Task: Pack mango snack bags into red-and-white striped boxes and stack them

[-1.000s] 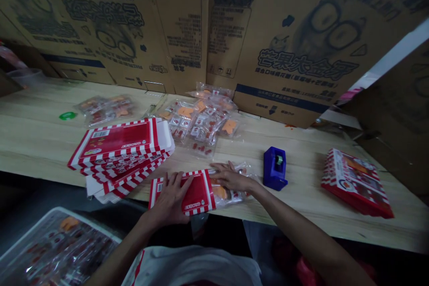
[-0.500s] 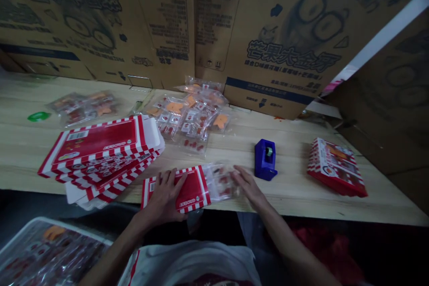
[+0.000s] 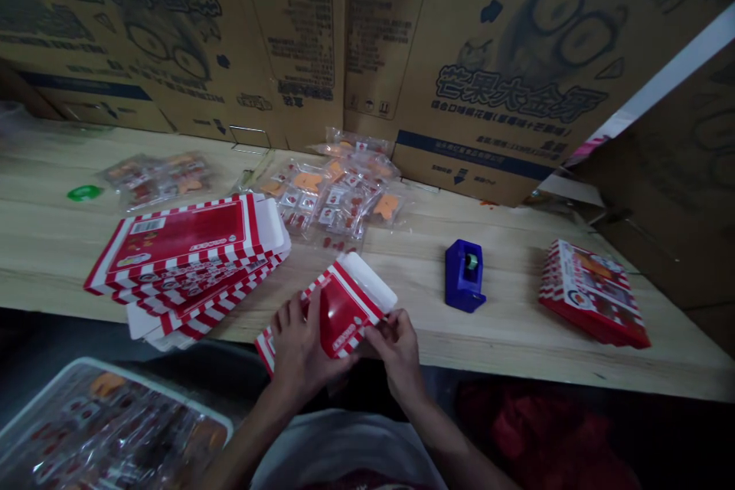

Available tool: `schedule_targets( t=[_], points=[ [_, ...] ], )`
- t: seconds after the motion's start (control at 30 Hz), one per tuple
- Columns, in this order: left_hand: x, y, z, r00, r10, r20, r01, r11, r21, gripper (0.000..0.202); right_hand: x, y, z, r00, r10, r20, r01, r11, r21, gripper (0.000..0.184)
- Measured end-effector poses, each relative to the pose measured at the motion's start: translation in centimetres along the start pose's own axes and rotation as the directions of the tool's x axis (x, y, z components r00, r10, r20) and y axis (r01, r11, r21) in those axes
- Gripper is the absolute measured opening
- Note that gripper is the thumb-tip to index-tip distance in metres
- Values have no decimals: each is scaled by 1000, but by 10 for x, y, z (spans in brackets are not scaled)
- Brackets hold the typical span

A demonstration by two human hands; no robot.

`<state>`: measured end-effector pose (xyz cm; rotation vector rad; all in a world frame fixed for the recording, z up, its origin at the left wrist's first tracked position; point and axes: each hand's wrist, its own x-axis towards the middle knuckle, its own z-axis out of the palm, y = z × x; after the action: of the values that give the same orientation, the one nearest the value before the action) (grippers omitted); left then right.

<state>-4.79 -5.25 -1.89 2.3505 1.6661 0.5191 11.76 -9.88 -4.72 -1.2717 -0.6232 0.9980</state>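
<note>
A red and white striped flat carton [image 3: 340,308] is lifted off the wooden table's front edge [image 3: 517,344], its white end flap pointing up and right. My left hand [image 3: 299,348] grips the carton over its left part. At the carton's right end my right hand [image 3: 396,344] pinches the edge near the flap. The clear packet is no longer visible; it seems to be inside the carton. A stack of flat striped cartons [image 3: 184,260] lies to the left.
Clear packets with orange and red pieces [image 3: 336,195] lie at the back, more [image 3: 158,178] at the left. A blue tape dispenser [image 3: 462,274] and a filled striped box [image 3: 594,300] sit on the right. Big cardboard boxes [image 3: 488,53] wall the back. A tray of packets [image 3: 109,429] sits below left.
The clear packet went from beside the carton out of sight into it. Both hands raised and tilted the carton, and the right hand moved to its open end.
</note>
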Motion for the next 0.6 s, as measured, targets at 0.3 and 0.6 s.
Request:
schedule_targets(
  t=[0.3,0.6],
  points=[
    [-17,-15,22,988,52,143,73,661,-746,75,13,-15,-17,986,78,145,-83,996,28,42],
    [-20,-15,24,926,180,331,320,88,-943,100,3,9,-38,991,40,125,-21,988,-150,43]
  ],
)
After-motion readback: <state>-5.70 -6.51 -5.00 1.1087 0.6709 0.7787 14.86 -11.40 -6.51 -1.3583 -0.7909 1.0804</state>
